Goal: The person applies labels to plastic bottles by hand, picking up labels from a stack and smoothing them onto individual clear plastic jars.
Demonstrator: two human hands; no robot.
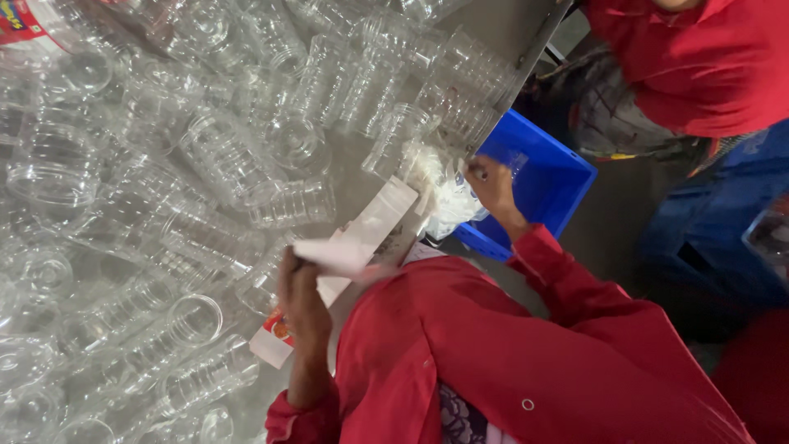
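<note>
My left hand (pixel 302 289) is closed on one end of a long white label strip (pixel 362 234), which lies slanted over the table edge. Under the strip a red-and-white label sheet (pixel 274 335) shows. My right hand (pixel 491 185) grips a crumpled bunch of white backing paper (pixel 444 191) at the table corner, just above a blue plastic crate (pixel 549 177). Many clear ribbed plastic jars (pixel 222 160) lie on their sides across the grey table (pixel 493 23), close to both hands. My red sleeves and red top fill the lower middle.
Another person in a red top (pixel 699 57) stands at the upper right, beyond the crate. A jar with a red label (pixel 25 25) sits at the far top left. A dark bundle (pixel 608 107) lies between the crate and that person. Blue cloth (pixel 723 222) at right.
</note>
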